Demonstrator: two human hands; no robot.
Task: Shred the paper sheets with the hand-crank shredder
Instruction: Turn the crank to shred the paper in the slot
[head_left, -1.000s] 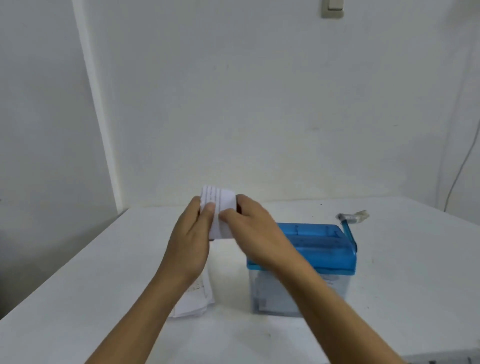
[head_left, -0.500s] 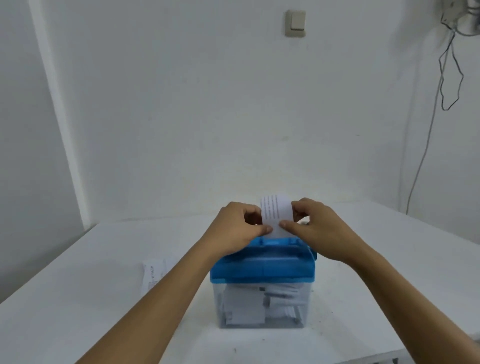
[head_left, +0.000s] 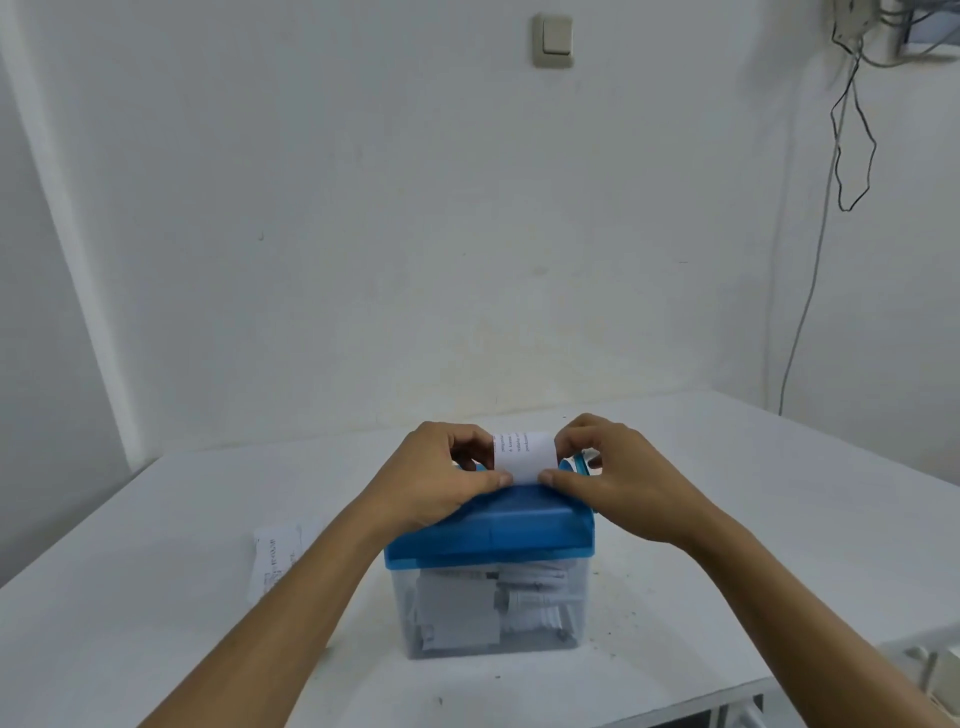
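Small white printed paper sheet (head_left: 523, 456) stands upright at top of blue plastic shredder lid (head_left: 493, 532), lower edge at slot. Left hand (head_left: 436, 480) pinches left edge of sheet, thumb in front, fingers curled behind. Right hand (head_left: 613, 475) pinches right edge same way. Lid sits on clear plastic bin (head_left: 491, 608) holding white paper pieces, on white table (head_left: 779, 519). More printed white papers (head_left: 275, 558) lie flat left of bin, partly hidden by left forearm.
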